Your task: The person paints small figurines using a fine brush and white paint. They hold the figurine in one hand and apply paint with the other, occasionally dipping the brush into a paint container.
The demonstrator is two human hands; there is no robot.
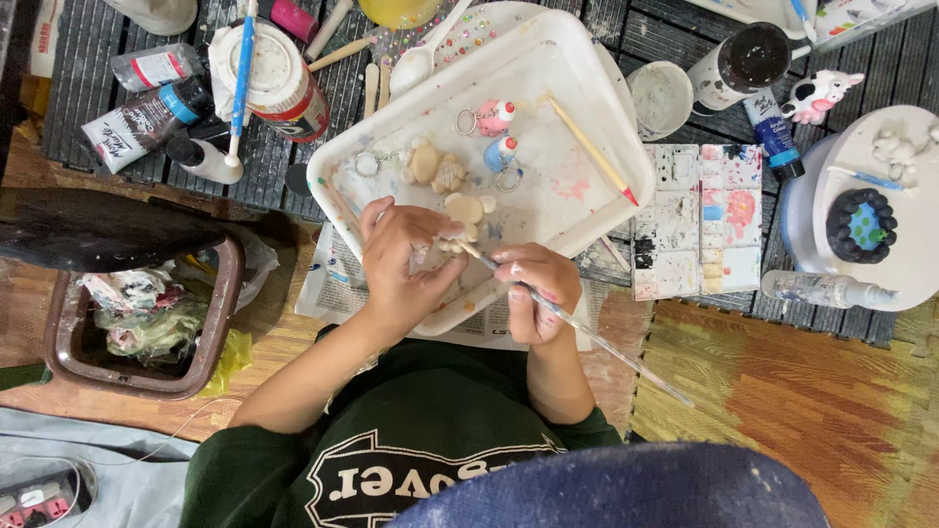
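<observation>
My left hand (401,264) holds a small cream clay figure (466,213) over the near edge of a white tray (587,68). Gripped in my right hand (533,293) is a thin paintbrush (606,347); its tip touches the underside of the figure. Its long handle runs back to the lower right. Inside the tray lie another cream figure on a key ring (435,166), a pink one (495,115), a blue and white one (501,152) and a wooden stick with a red tip (592,152).
A stained paint palette (699,220) sits right of the tray, with a dark water cup (753,59), a paint tube (778,137) and a cow figure (817,95) beyond. A white round stand (910,196) is far right. Paint bottles (147,117) crowd the upper left. A brown bin (137,323) stands left.
</observation>
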